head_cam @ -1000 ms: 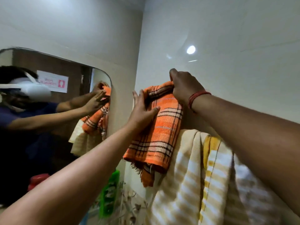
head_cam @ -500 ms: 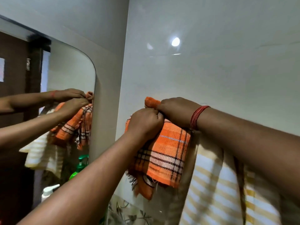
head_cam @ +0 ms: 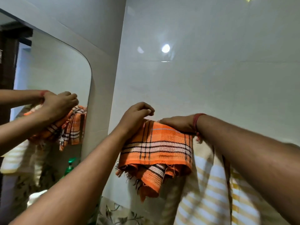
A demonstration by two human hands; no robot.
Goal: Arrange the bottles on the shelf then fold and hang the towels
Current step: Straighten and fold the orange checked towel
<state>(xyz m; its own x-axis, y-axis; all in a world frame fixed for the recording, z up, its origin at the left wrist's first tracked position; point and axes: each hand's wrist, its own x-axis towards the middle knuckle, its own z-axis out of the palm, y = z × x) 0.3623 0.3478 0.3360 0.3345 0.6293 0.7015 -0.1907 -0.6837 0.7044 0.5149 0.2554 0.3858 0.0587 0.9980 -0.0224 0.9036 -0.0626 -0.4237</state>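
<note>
**Orange towel draped at the wall, both hands on its top edge**

A folded orange plaid towel [head_cam: 156, 150] hangs against a pale tiled wall [head_cam: 211, 70], its upper fold at the level of the two hands and its frayed lower corners dangling below. The left hand [head_cam: 135, 116] sits at the towel's upper left corner with its fingers [head_cam: 148, 109] curled over above the fold; whether they pinch the cloth or merely hover against it cannot be told. The right hand [head_cam: 177, 124], a red thread bracelet [head_cam: 196, 122] at the wrist, lies on the towel's top edge toward the right, its fingers pointing left along the fold and pressed down on the fabric, with the tips largely hidden by cloth. The towel thus lies under and below the right fingers and just below the left ones. Whatever carries it is hidden behind the hands and cloth.

Just to the right, touching the orange towel's side, hangs a cream and yellow striped towel [head_cam: 211, 192], partly covered by the right forearm. At left a rounded mirror [head_cam: 53, 75] reflects both hands and both towels, along with a green pump bottle [head_cam: 70, 166] low in the glass. A floral tile border [head_cam: 116, 216] runs along the bottom of the wall
</note>
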